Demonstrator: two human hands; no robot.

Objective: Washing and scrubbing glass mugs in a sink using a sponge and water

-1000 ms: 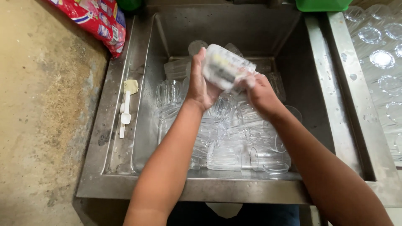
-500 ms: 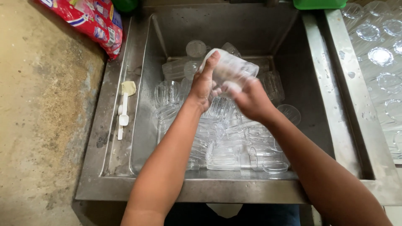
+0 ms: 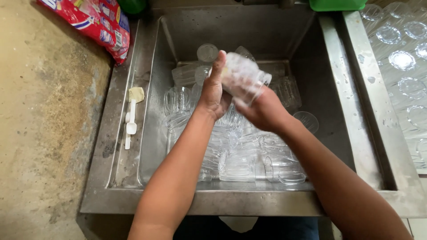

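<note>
Both my hands hold one clear drinking glass (image 3: 243, 76) over a steel sink (image 3: 331, 111). My left hand (image 3: 214, 91) grips the glass from the left, thumb raised along its side. From below and the right, my right hand (image 3: 262, 109) is at the glass, its fingers blurred. The glass lies tilted, its mouth toward the upper right. Under the hands the sink holds several more clear glasses (image 3: 249, 153) lying in a heap.
A white plastic spoon (image 3: 130, 122) and a pale soap scrap (image 3: 136, 94) lie on the sink's left ledge. A red printed bag (image 3: 91, 21) sits on the concrete counter (image 3: 44, 133). Several upturned glasses (image 3: 402, 60) stand on the right draining surface. A green tub (image 3: 338, 4) is behind.
The glass has turned in my hands and shifted slightly left and down. My right hand has slid under it while my left thumb rose along its side.
</note>
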